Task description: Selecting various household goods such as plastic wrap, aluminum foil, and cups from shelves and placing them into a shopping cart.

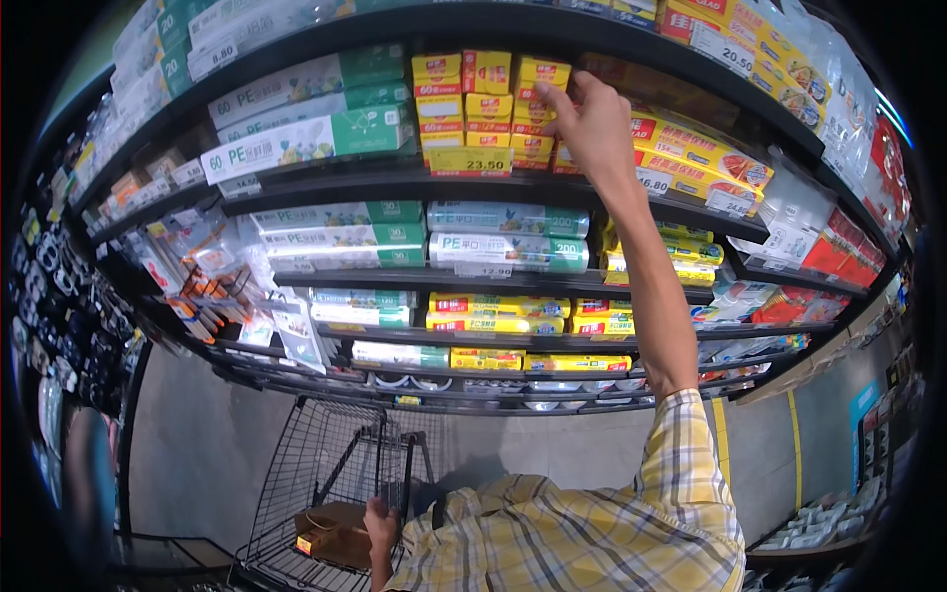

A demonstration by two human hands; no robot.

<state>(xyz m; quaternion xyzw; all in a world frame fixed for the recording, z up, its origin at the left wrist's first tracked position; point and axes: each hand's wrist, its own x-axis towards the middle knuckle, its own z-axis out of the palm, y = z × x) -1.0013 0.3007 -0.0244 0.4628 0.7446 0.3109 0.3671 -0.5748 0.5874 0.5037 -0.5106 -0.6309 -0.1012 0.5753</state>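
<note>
My right hand (588, 115) is raised to an upper shelf, its thumb and fingers at the end of a yellow and red cling film box (544, 74) on top of a stack; whether the fingers grip it I cannot tell. More such boxes (488, 107) are stacked just left, behind a yellow price tag (470, 161). Down at the shopping cart (333, 459), my left hand (380, 522) is curled at the cart's near side, seemingly on its rim or handle. A brown item (344, 522) and a small yellow and red box (304, 545) lie in the cart.
White and green cling film boxes (296, 144) lie left of the stacks, and longer yellow boxes (703, 159) to the right. Dark shelf edges (503, 281) curve below my right arm, above rows of bag rolls (510, 251). Packets (214, 251) hang at the left. Grey floor (577, 444) shows beneath.
</note>
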